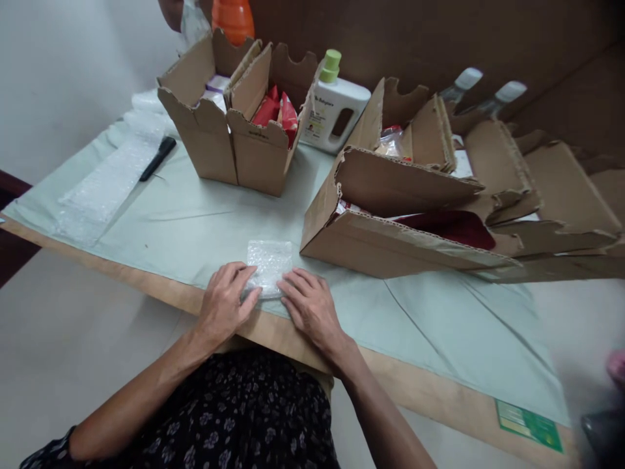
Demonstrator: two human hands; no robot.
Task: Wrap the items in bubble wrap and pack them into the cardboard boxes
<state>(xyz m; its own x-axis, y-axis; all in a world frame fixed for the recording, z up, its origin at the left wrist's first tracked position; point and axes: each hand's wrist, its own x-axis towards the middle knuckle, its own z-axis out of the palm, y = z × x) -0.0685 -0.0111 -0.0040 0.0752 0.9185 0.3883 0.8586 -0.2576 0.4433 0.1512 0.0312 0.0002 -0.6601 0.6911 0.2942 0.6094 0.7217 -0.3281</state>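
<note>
left grip (225, 293), right grip (312, 303), both touching bubble wrap (269, 262), cardboard boxes (208, 146) beyond

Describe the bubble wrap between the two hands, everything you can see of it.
The bubble wrap is a small, roughly rectangular piece, clear to whitish, looking like thin plastic with a bumpy, shiny surface. It lies flat on the pale green cloth, near the table's front edge. The left hand and right hand touch its opposite sides with their fingers. Whether it encloses anything is unclear.
</note>
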